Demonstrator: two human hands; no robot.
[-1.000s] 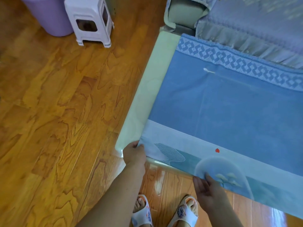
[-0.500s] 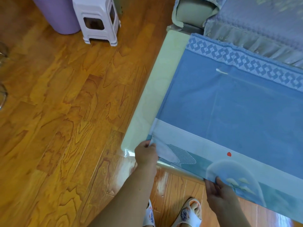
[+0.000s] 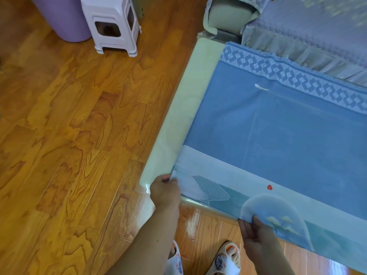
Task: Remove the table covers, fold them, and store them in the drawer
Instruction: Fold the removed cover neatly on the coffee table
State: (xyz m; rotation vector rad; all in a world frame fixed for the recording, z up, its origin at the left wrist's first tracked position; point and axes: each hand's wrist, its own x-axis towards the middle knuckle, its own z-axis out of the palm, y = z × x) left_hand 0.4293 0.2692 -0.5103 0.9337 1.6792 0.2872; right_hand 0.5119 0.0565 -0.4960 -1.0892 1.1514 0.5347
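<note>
Blue table cover [image 3: 288, 132] lies spread flat on the pale counter [image 3: 184, 108], patterned border along the near edge. Left hand [image 3: 165, 192] pinches the cover's near-left corner; right hand [image 3: 256, 235] grips the near edge further along (fingers curled under the cloth). White stool [image 3: 113, 24] stands on the wood floor [image 3: 69, 145], well apart.

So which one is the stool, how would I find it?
Start at the wooden floor, far from the table. The stool stands beside a purple bin. It is white and square with legs, while the bin is round.
</note>
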